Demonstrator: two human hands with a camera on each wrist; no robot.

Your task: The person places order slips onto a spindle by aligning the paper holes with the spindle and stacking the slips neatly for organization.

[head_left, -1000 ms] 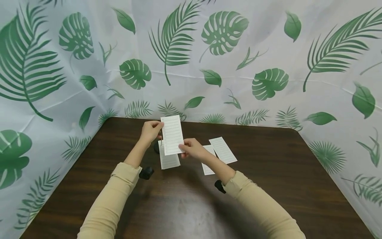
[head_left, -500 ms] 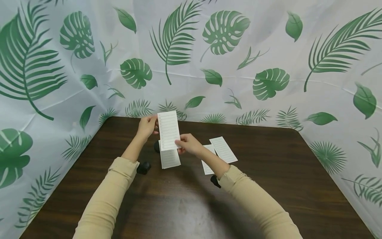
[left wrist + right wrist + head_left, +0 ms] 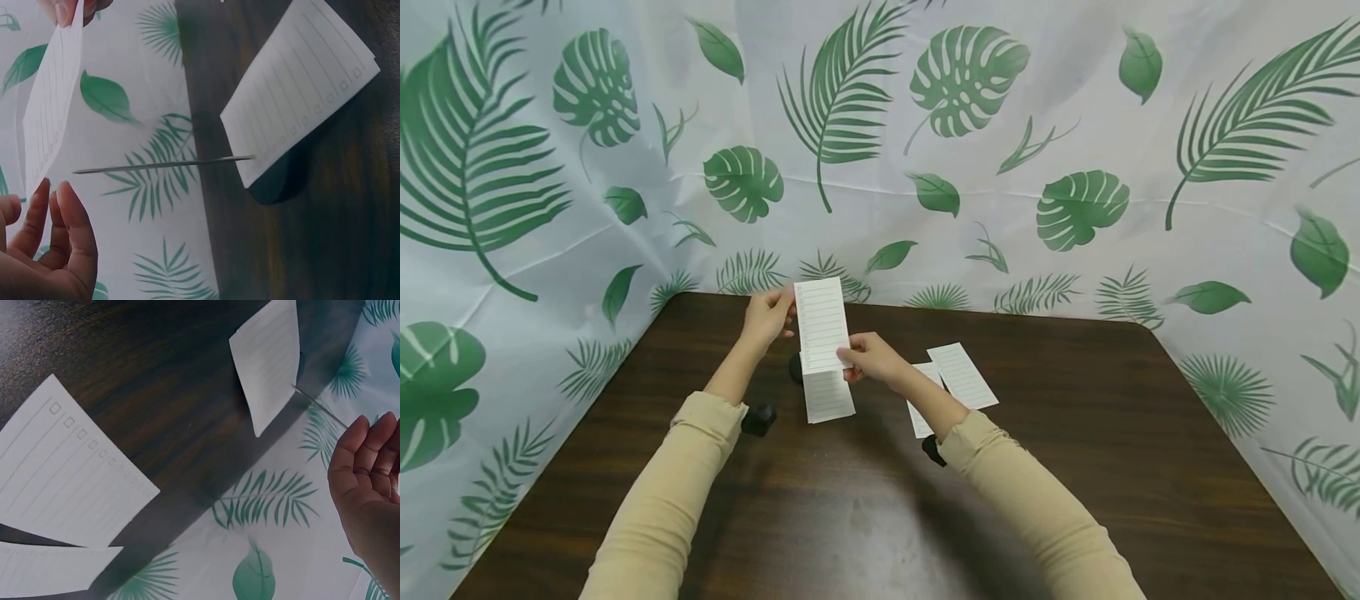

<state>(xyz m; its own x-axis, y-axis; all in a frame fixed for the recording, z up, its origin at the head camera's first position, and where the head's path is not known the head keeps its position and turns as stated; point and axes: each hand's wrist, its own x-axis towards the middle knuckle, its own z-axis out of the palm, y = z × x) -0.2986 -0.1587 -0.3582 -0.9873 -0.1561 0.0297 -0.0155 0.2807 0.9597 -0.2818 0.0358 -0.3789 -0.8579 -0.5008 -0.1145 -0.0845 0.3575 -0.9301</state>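
Observation:
A white lined paper slip (image 3: pixel 822 325) stands upright above the table, held between both hands. My left hand (image 3: pixel 767 315) pinches its upper left edge and my right hand (image 3: pixel 865 358) pinches its lower right corner. Just below it, another slip (image 3: pixel 828 397) sits impaled on a thin metal spike (image 3: pixel 162 164) with a black base (image 3: pixel 278 184). In the left wrist view the held slip (image 3: pixel 53 106) hangs just left of the spike tip, with my left fingers (image 3: pixel 59 244) at its near end. The right wrist view shows the spiked slip (image 3: pixel 269 369) and my right hand (image 3: pixel 369 481).
Two more lined slips (image 3: pixel 962 375) (image 3: pixel 921 412) lie flat on the dark wooden table (image 3: pixel 1075 467) to the right of my right hand. A leaf-patterned cloth (image 3: pixel 925 167) walls the table on the back and both sides.
Both hands have carried the held slip a little up and to the left, so it now stands over the spiked slip. The slips on the table have not moved.

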